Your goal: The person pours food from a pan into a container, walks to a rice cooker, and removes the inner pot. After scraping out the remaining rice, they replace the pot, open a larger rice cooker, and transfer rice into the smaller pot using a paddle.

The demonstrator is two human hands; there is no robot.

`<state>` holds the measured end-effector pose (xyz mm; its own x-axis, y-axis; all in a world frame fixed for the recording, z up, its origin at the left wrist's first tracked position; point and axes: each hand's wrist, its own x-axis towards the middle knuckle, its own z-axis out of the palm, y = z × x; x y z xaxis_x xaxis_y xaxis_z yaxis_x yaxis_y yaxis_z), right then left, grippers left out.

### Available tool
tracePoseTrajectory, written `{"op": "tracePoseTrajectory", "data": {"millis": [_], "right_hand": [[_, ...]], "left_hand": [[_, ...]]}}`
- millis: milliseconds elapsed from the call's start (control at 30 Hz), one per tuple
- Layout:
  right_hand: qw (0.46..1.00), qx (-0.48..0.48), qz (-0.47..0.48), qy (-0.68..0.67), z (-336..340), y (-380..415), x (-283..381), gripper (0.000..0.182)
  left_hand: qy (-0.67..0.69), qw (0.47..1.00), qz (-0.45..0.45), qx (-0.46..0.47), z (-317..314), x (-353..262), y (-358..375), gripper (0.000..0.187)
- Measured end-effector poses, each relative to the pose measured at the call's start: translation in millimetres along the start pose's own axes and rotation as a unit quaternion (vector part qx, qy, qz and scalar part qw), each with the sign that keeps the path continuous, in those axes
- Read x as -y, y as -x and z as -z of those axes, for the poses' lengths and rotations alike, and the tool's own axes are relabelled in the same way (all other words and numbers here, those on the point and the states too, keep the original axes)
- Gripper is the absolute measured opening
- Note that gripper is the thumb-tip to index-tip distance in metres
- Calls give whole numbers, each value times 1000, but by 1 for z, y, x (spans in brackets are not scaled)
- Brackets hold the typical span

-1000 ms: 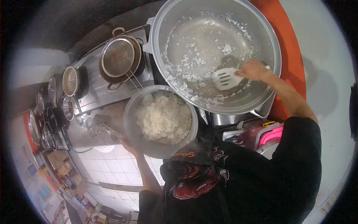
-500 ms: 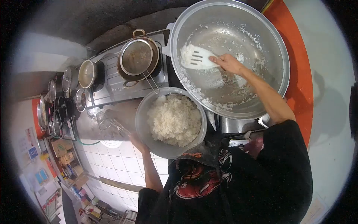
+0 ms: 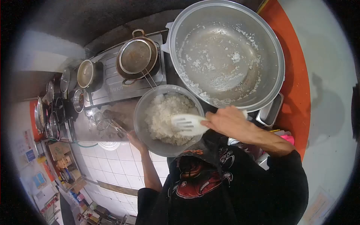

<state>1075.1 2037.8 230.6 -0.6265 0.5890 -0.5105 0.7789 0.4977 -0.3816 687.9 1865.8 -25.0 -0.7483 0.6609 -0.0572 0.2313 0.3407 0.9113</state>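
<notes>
My right hand (image 3: 227,119) is closed around the handle of a white slotted turner (image 3: 187,124). The turner's blade is against the cooked rice (image 3: 163,112) heaped in a grey bowl (image 3: 139,125). At the left side of this bowl, my left hand (image 3: 136,140) grips the wall, its fingers partly hidden. Beyond the bowl, up and to the right, stands a large metal pot (image 3: 228,80) with rice grains stuck to its bottom and wall.
A strainer (image 3: 135,56) rests over a brown pan (image 3: 153,65) on the steel stove (image 3: 112,77). A small pot (image 3: 87,73) stands left of it. Tongs and a wire ladle (image 3: 107,123) lie on the steel counter near my left hand. An orange edge (image 3: 294,71) runs along the right.
My right hand has moved the turner out of the large pot, down and left into the rice bowl. The rice clump on its blade is no longer seen. My left hand stays at the bowl.
</notes>
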Motion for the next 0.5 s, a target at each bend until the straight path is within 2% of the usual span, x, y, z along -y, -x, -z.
{"op": "tracePoseTrajectory", "data": {"millis": [33, 100, 133, 200, 267, 333, 400, 500], "right_hand": [[1000, 1, -2, 3, 11, 5, -4, 34], [993, -102, -37, -36, 42, 20, -22, 37], [987, -129, -69, -62, 61, 28, -34, 38], [968, -174, -137, -121, 84, 35, -82, 46], [939, -209, -270, -49, 90, 31, -138, 49], [920, -160, -352, 58, 81, 11, -212, 53], [884, -158, -415, 147, 47, -17, -289, 54], [915, -105, -361, 145, 58, -50, -280, 56]], "left_hand": [[3, 1000, 1, 1, -2, 1, 0, 44], [-44, 999, -11, 23, 2, 4, 0, 56], [-41, 999, -11, 22, -2, 1, 1, 56], [215, 969, 117, -23, -7, -9, 5, 53], [189, 977, 96, -32, -7, -6, 4, 54], [162, 983, 76, -40, -7, -8, 5, 55], [163, 984, 75, -8, -8, -17, 8, 56], [171, 980, 93, -40, -6, -6, 7, 56]]}}
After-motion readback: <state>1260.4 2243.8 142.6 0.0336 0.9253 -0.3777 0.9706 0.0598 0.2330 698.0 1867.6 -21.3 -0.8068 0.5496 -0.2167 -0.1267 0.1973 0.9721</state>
